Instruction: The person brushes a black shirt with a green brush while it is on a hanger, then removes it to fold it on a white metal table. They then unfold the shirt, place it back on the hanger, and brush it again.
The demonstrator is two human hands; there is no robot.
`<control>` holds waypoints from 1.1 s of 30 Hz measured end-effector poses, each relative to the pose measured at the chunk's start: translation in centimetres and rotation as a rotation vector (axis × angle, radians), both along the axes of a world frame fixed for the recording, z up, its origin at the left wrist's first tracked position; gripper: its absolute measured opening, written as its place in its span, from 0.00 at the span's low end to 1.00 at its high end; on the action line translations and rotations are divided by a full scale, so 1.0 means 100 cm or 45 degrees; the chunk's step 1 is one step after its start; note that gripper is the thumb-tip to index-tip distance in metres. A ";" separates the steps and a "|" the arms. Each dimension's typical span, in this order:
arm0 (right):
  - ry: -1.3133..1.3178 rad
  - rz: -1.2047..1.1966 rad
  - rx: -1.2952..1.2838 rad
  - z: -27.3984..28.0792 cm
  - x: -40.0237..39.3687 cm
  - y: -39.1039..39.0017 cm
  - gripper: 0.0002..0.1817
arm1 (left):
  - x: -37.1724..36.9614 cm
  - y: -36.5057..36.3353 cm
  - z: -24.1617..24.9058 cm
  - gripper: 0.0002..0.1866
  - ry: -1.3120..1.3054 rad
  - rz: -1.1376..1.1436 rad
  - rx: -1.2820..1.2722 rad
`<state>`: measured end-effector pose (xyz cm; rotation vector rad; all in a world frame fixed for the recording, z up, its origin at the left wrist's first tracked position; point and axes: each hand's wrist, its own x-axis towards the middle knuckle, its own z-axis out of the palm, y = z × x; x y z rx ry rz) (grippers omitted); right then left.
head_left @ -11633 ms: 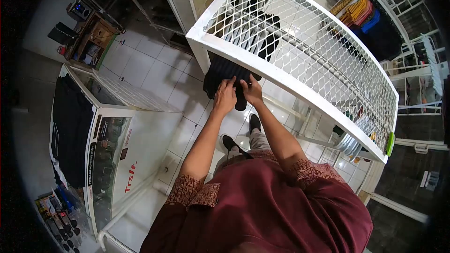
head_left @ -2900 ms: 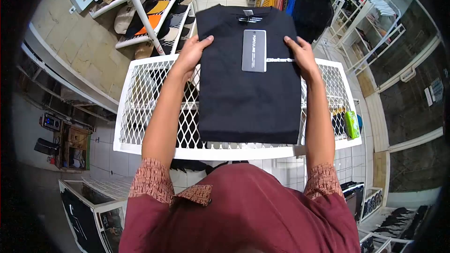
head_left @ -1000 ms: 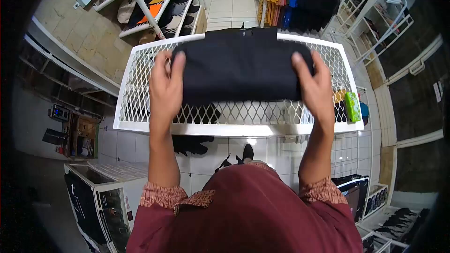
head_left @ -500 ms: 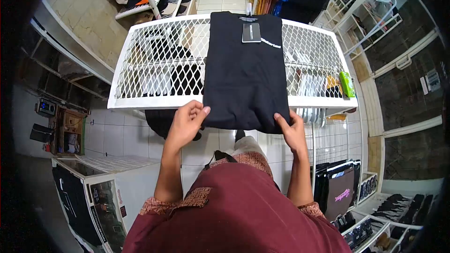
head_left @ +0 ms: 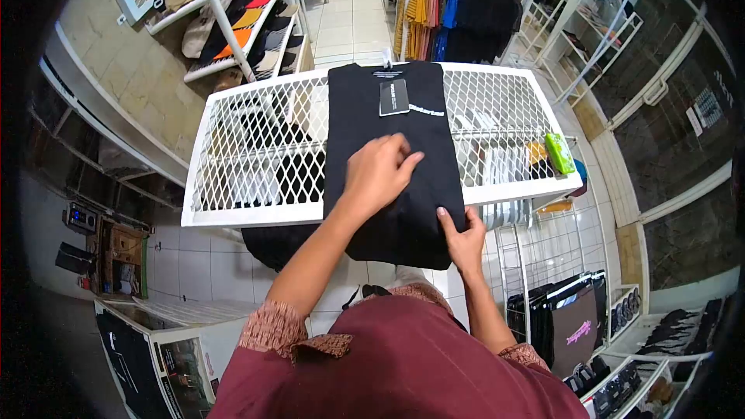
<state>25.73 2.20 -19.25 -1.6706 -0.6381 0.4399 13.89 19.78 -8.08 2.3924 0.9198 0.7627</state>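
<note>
A folded black T-shirt (head_left: 396, 202) lies on a white mesh-topped rack (head_left: 268, 97), its lower end hanging past the near edge. A dark hang tag (head_left: 393, 98) sits below the neckline, beside small white lettering on the chest. My left hand (head_left: 382, 172) is over the middle of the shirt, fingers loosely bent and thumb apart, with nothing seen in it. At the shirt's lower right edge, my right hand (head_left: 464, 240) grips the fabric, thumb on top and the other fingers partly hidden beneath.
A green packet (head_left: 559, 154) rests at the rack's right end. Shelves of caps (head_left: 252, 19) stand back left, and hanging shirts (head_left: 458, 19) are behind the rack. A hanging display of dark garments (head_left: 560, 314) stands at lower right; a white cabinet (head_left: 174, 341) is at lower left.
My left hand has left the shirt's lower left edge and moved up and right over its middle. My right hand stays at the right edge. The view has tilted upward.
</note>
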 end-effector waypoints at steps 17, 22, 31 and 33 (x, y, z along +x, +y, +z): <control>-0.181 -0.015 -0.155 0.045 0.000 0.001 0.17 | 0.201 0.130 -0.075 0.13 0.143 0.252 0.457; -0.405 0.016 -0.004 0.059 -0.007 0.010 0.13 | 0.181 0.158 -0.051 0.19 -0.284 0.279 -0.116; -0.510 0.872 0.227 0.092 -0.014 0.087 0.17 | 0.053 0.203 -0.034 0.17 -1.214 0.019 -1.171; -0.311 0.657 0.195 0.109 0.017 0.128 0.15 | 0.046 0.211 -0.047 0.19 -1.326 -0.002 -1.294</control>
